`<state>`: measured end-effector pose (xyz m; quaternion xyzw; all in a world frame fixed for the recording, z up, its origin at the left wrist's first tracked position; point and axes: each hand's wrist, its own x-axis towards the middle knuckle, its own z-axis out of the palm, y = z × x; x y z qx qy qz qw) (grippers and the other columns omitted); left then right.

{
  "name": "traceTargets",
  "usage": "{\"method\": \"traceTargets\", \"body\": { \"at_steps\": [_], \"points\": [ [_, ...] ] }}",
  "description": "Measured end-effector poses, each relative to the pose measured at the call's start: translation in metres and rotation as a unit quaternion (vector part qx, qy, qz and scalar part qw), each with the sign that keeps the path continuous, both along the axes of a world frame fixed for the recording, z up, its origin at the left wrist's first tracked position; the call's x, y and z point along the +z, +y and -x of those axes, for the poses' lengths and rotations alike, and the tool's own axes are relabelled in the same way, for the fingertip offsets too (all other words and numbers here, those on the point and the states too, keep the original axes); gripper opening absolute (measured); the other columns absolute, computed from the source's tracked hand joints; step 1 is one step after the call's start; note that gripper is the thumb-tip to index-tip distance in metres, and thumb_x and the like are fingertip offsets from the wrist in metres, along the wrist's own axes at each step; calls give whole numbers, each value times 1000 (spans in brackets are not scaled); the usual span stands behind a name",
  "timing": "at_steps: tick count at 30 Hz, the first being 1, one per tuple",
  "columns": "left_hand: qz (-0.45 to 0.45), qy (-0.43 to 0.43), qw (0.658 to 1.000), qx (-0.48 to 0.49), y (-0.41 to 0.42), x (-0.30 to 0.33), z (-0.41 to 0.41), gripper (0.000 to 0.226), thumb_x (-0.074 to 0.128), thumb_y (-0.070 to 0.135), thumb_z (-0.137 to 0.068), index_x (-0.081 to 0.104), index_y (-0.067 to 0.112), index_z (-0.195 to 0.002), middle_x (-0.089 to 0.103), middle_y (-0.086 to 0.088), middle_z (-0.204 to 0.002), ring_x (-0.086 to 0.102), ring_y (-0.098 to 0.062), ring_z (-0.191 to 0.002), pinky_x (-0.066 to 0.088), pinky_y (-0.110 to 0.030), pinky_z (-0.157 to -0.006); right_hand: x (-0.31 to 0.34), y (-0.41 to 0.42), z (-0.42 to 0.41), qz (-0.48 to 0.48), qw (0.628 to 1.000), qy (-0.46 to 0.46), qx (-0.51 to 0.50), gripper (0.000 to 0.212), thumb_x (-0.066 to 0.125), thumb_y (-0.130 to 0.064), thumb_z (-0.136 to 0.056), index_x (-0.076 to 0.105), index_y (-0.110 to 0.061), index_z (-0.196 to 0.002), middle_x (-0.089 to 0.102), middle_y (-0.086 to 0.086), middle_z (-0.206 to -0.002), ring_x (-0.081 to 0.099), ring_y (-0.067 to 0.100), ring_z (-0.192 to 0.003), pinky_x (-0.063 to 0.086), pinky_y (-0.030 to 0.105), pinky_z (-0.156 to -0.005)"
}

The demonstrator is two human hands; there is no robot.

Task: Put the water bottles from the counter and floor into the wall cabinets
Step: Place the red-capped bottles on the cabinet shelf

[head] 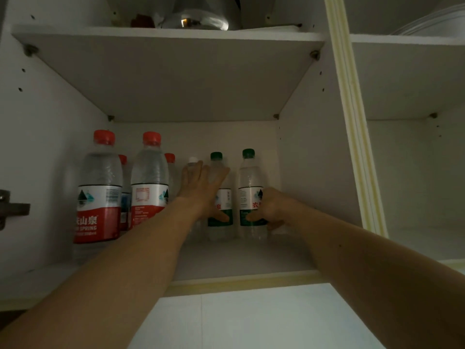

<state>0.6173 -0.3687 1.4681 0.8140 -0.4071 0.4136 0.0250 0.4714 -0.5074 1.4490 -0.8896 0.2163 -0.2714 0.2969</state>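
Both your arms reach up into the wall cabinet (297, 152). Your right hand (273, 207) wraps the lower body of the right green-capped bottle (250, 187), thumb across its label, bottle upright on the shelf floor. Your left hand (201, 187) lies flat with fingers spread against the left green-capped bottle (218, 197), fingertips reaching a white-capped bottle (192, 162) just behind it. To the left, well forward, stand two red-capped bottles (100, 192), two more tucked behind them. Up top, a metal pot (198, 16) sits on the upper shelf (171, 71).
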Motion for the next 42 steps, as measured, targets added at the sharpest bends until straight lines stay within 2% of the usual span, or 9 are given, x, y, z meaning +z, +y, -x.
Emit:
{"method": "traceTargets", "body": {
  "at_steps": [11, 24, 27, 29, 31, 33, 36, 39, 42],
  "points": [
    [0, -18, 999, 31, 10, -4, 7, 146, 82, 65, -62, -21, 18, -154, -1, -18, -164, -6, -41, -151, 0, -63, -119, 17, 19, -16, -22, 996, 86, -22, 55, 76, -11, -88, 51, -3, -136, 58, 25, -131, 63, 40, -113, 58, 52, -88],
    [-2, -13, 999, 53, 6, -4, 9, 147, 85, 60, -62, -20, 14, -154, 5, -16, -163, -1, -42, -150, 1, -63, -118, 1, 6, -19, 47, 998, 47, 11, 53, 74, -28, -90, 54, -12, -137, 62, 16, -123, 65, 32, -101, 61, 44, -77],
    [6, -17, 999, 31, 9, -7, 13, 137, 84, 55, -66, -13, 15, -156, 9, -14, -162, 4, -41, -149, 5, -62, -119, 0, 8, -13, 68, 997, 42, -9, 48, 76, -38, -87, 59, -13, -124, 63, 9, -108, 63, 24, -88, 57, 33, -72],
    [25, -18, 999, -16, 14, -7, 20, 130, 84, 52, -68, -3, 15, -157, 16, -13, -160, 12, -40, -147, 12, -59, -120, 2, 12, -6, 67, 997, 18, -33, 32, 77, -40, -86, 57, -15, -92, 61, 5, -89, 60, 19, -75, 53, 28, -56],
    [60, -17, 995, -84, 20, -6, 33, 115, 82, 48, -73, 11, 14, -156, 26, -14, -157, 24, -36, -144, 23, -53, -118, 4, 17, 4, 93, 994, -14, -57, 37, 75, -39, -87, 46, -20, -76, 56, 2, -78, 56, 14, -65, 43, 22, -43],
    [122, -5, 979, -166, 27, -4, 52, 92, 75, 44, -84, 24, 13, -154, 36, -14, -153, 37, -31, -137, 35, -44, -112, 4, 22, 14, 133, 988, -46, -66, 35, 73, -35, -90, 45, -21, -74, 54, -1, -75, 53, 10, -63, 39, 20, -42],
    [221, 46, 936, -272, 47, -1, 86, 63, 54, 47, -98, 36, 15, -149, 44, -9, -145, 46, -24, -128, 42, -36, -100, 3, 37, 29, 160, 984, -68, -45, 25, 68, -28, -94, 50, -22, -76, 58, -2, -80, 57, 12, -71, 50, 25, -58],
    [277, 9, 915, -294, 81, 3, 108, 53, 42, 54, -101, 45, 18, -140, 52, -6, -135, 52, -19, -120, 47, -35, -94, 5, 61, 43, 188, 979, -80, -26, 18, 64, -30, -96, 61, -13, -91, 60, -1, -83, 57, 12, -72, 51, 27, -64],
    [349, -66, 888, -291, 121, 6, 107, 47, 42, 51, -101, 51, 16, -131, 56, -6, -128, 53, -16, -115, 42, -26, -87, 7, 93, 49, 201, 975, -90, -1, 30, 61, -34, -97, 66, -5, -98, 69, 12, -83, 65, 21, -73, 53, 32, -65]
  ]
}}
